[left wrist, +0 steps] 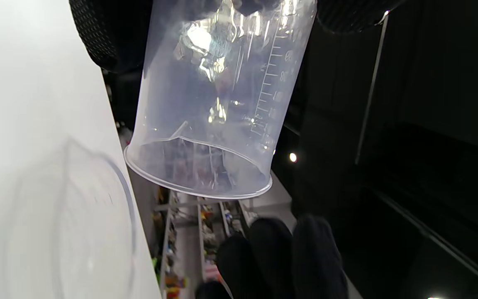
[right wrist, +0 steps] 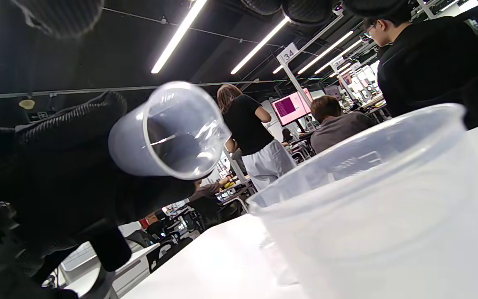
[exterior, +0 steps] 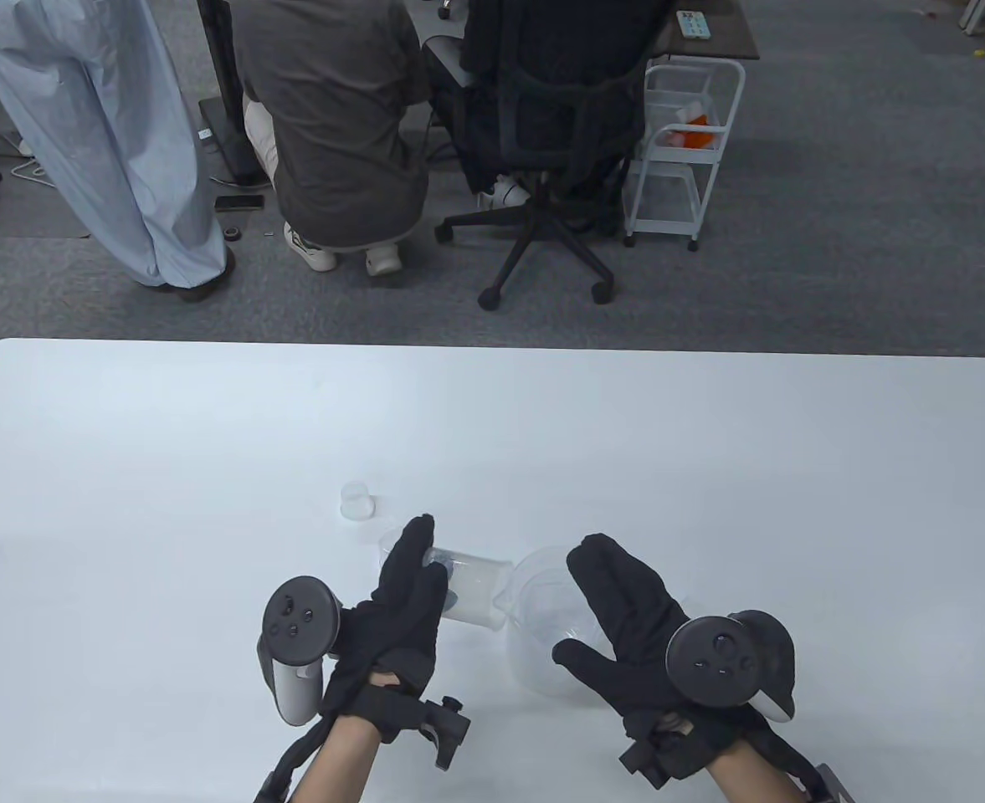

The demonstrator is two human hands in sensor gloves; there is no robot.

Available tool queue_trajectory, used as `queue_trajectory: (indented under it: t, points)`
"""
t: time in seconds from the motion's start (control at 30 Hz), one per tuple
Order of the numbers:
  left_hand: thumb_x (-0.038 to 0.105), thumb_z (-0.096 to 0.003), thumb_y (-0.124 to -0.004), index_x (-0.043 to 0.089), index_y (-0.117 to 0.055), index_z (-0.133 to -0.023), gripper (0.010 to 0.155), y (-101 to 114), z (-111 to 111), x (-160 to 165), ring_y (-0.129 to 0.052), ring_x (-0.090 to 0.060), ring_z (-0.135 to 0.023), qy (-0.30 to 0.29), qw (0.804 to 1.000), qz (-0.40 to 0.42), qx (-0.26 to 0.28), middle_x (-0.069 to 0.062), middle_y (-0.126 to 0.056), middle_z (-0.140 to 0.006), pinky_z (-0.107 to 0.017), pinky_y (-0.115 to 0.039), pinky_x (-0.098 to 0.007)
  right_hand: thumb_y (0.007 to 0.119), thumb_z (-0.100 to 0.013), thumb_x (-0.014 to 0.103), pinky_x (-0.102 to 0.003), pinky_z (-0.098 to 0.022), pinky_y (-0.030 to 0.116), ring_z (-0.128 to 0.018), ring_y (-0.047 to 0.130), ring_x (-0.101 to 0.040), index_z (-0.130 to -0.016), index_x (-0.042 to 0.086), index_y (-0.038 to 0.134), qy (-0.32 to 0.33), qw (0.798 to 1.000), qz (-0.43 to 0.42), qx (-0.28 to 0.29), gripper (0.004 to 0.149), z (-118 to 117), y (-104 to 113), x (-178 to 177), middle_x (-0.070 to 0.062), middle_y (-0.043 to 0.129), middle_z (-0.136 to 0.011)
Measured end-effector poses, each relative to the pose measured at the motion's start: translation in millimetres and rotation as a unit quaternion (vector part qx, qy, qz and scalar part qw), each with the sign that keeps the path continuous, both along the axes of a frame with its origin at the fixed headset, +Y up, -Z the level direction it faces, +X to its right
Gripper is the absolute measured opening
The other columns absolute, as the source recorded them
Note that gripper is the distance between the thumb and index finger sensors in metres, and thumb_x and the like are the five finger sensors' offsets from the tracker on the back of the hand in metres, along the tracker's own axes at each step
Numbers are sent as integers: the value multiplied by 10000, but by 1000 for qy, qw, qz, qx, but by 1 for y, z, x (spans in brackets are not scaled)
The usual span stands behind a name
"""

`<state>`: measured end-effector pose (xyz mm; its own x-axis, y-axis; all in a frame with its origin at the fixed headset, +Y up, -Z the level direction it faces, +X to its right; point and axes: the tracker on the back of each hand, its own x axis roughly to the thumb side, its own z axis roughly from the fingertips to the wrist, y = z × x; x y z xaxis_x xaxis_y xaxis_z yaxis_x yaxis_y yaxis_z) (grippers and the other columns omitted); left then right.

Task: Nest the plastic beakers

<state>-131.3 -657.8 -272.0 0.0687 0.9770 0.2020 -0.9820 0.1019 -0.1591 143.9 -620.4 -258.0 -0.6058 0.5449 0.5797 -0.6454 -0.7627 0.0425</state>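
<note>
My left hand [exterior: 412,577] grips a medium clear beaker [exterior: 471,590] on its side, a little above the table, with its mouth toward the right. The left wrist view shows its graduated wall [left wrist: 210,108]; the right wrist view looks into its mouth [right wrist: 172,133]. A large clear beaker [exterior: 542,636] stands upright just right of it, its rim close to the medium beaker's mouth; it also shows in the right wrist view [right wrist: 380,199]. My right hand [exterior: 580,606] is spread over the large beaker with thumb and fingers extended; whether it touches the beaker I cannot tell. A small clear beaker [exterior: 356,500] stands alone behind my left hand.
The white table [exterior: 710,468] stretches wide on all sides of the beakers. Beyond its far edge are an office chair [exterior: 542,167], a white cart [exterior: 684,142] and two people.
</note>
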Motion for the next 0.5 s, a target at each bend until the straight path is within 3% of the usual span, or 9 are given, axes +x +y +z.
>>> queue_trajectory:
  t: [0.27, 0.37, 0.5]
  points:
    - [491, -504, -499, 129, -324, -1076, 699, -5, 9, 36, -650, -539, -961, -80, 993, 82, -13, -265, -331, -1094, -636, -748, -492, 696, -476, 627, -660, -669, 505, -1027, 471, -520, -1060, 155, 287, 10, 1000, -14, 4, 855, 3, 3, -7, -231, 320, -1167]
    - [490, -501, -481, 124, -308, -1073, 701, -8, 10, 40, -649, -545, -960, -85, 992, 96, -20, -272, -335, -1091, -638, -749, -491, 695, -479, 620, -664, -667, 505, -1022, 496, -517, -1060, 153, 296, 15, 999, -28, -3, 846, 3, 4, -5, -227, 360, -1165]
    - [489, -501, -485, 120, -295, -1072, 706, -11, 11, 44, -636, -551, -962, -96, 991, 93, -23, -274, -333, -1090, -641, -736, -503, 695, -491, 584, -647, -655, 544, -952, 667, -456, -1052, 122, 325, 14, 1000, -26, -2, 816, 3, 4, -5, -205, 509, -1128]
